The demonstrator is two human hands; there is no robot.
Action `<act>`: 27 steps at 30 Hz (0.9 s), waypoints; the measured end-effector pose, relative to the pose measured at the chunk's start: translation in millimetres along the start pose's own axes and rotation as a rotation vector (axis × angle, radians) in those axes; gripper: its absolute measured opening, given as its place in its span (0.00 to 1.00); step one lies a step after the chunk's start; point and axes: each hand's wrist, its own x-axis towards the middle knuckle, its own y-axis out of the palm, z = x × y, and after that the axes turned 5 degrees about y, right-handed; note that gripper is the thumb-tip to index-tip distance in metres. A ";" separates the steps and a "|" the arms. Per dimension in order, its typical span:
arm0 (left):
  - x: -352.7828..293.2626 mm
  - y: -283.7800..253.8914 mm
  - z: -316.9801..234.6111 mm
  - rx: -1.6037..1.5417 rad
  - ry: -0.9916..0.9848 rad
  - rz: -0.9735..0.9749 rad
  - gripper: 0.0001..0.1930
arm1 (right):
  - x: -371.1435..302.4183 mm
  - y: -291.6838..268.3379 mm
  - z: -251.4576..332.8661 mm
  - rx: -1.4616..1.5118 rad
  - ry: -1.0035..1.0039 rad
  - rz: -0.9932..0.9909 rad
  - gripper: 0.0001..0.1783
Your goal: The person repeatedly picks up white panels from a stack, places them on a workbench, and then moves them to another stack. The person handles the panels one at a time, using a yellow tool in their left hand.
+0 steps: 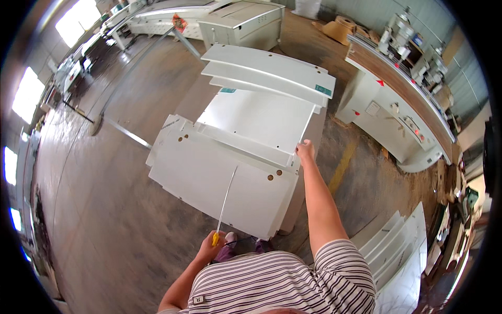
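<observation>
Over there, I have the left hand closed around a yellow-handled screwdriver; its shaft points forward from that grip above a drilled white panel. My right hand curls by the panel's far-right corner, holding what, if anything, I can't tell; overlapping white boards lie beyond it, forward-left.

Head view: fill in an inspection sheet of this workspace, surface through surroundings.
Surface: brownish, dark-stained floor around the panels
Job's things: overlapping white panels, some with round holes; yellow-handled screwdriver
Clutter: more white sheets at lower right
Left hand: closed around the screwdriver's handle, shaft pointing away over the panels
Right hand: at the panels' right edge; grip unclear
Cables: none clearly made out
Surroundings: brown-topped machine at right, boxy beige machine beyond, bright window at left
</observation>
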 end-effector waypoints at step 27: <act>-35.9 19.6 -38.5 0.635 0.483 1.504 0.11 | -734.5 -131.3 -268.8 0.139 0.455 -1.008 0.12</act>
